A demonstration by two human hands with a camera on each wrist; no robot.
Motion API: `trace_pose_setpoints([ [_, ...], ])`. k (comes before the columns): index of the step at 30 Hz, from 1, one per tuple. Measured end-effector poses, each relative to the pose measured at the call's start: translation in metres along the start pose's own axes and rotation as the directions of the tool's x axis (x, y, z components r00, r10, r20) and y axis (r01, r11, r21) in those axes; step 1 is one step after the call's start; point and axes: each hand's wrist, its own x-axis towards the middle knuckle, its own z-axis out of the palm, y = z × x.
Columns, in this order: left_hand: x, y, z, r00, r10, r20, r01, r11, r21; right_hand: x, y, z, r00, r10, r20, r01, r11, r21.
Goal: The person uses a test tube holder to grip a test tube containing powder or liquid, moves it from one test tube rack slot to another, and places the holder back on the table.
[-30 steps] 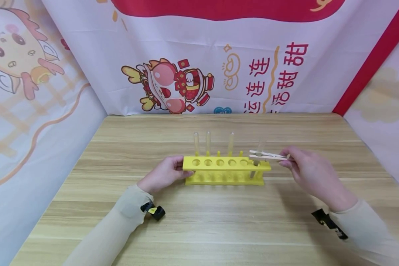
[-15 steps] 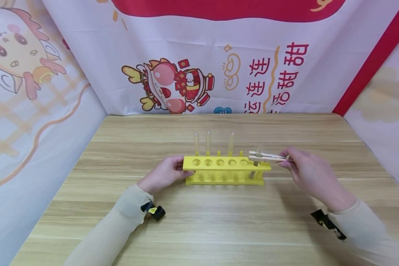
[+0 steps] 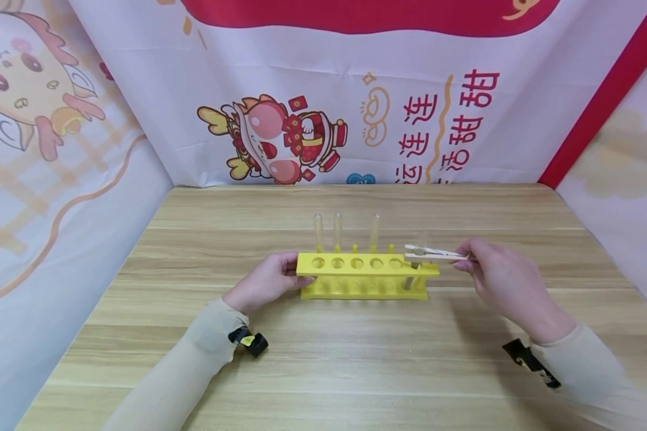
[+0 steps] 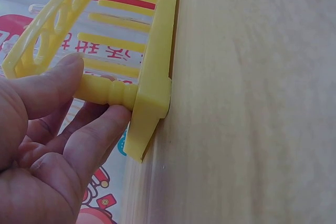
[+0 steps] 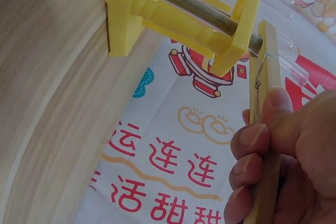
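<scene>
A yellow test tube rack (image 3: 364, 295) stands on the table. My left hand (image 3: 266, 281) grips the post at its left end, thumb and fingers round it in the left wrist view. My right hand (image 3: 512, 287) holds a wooden test tube clamp (image 5: 270, 72) by its handles. The clamp's jaws are around a test tube (image 5: 194, 8) at the rack's right end hole; dark contents fill its lower part, which stands inside the rack. Whether the tube touches the rack's base is clear in the right wrist view: its lower end meets it.
Behind the rack's top plate, three empty-looking tubes (image 3: 375, 230) stand upside down on yellow pegs. Bare pegs (image 3: 354, 248) stick up between them. The wooden table (image 3: 356, 359) ends at a printed cloth backdrop (image 3: 313, 54), with printed cloth at both sides.
The clamp and the tube's lower part have shifted very slightly. My left hand and the rack have stayed in place.
</scene>
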Motion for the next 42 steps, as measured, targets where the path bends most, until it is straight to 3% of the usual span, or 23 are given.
trace_pose_setpoints([
  [10,0.000,0.003,0.000,1.000,-0.012,-0.006,0.012,1.000,0.011,0.004,-0.002,-0.008,0.998,-0.025,-0.065,0.023,0.999,-0.024],
  [20,0.000,0.002,-0.001,1.000,-0.021,-0.006,0.021,1.000,0.010,0.012,-0.006,-0.024,0.999,0.019,-0.033,-0.020,0.999,-0.027],
  [42,0.000,0.001,-0.002,0.999,-0.040,-0.011,0.040,0.999,0.004,0.030,-0.007,-0.058,0.994,0.036,-0.107,-0.040,0.999,-0.034],
])
